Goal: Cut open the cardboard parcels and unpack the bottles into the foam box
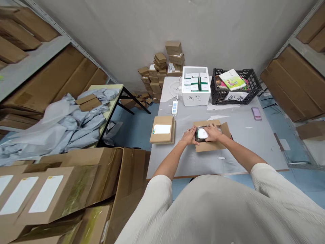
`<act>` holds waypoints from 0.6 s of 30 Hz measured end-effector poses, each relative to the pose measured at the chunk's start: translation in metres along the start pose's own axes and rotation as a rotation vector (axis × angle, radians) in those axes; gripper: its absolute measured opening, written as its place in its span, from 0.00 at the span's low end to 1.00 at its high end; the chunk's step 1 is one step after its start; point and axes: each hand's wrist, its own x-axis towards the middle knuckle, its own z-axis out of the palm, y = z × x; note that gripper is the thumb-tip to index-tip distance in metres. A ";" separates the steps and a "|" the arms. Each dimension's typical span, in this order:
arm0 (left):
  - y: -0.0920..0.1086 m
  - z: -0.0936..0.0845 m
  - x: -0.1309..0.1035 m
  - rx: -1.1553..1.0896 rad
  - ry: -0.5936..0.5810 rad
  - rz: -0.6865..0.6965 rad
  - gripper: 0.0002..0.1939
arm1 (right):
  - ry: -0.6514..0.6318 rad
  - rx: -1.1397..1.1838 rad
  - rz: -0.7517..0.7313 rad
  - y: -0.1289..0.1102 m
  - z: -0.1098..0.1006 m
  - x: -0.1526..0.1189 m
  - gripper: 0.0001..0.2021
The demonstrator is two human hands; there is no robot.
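An open cardboard box lies before me on the grey table, its flaps folded outward. In it sits a small white box with a green side, among dark contents and clear plastic that I cannot make out well. My left hand grips the left end of the cardboard box, fingers and thumb bent round its edge. From the right, my right hand reaches into the box, its fingers closed against the small white box. Part of the contents is hidden beneath both hands.
A closed labelled carton stands left on the table. Behind are a power strip, a white foam bin of small boxes and a black crate with books. A phone-like object lies right. Stacked cartons border the left.
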 end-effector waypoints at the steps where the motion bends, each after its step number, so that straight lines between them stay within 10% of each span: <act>1: 0.000 0.000 0.000 -0.007 0.001 0.001 0.80 | 0.032 0.021 0.011 0.003 -0.002 -0.002 0.29; 18: -0.006 0.004 0.007 0.042 0.001 0.007 0.80 | 0.533 0.370 0.262 0.003 -0.047 -0.026 0.31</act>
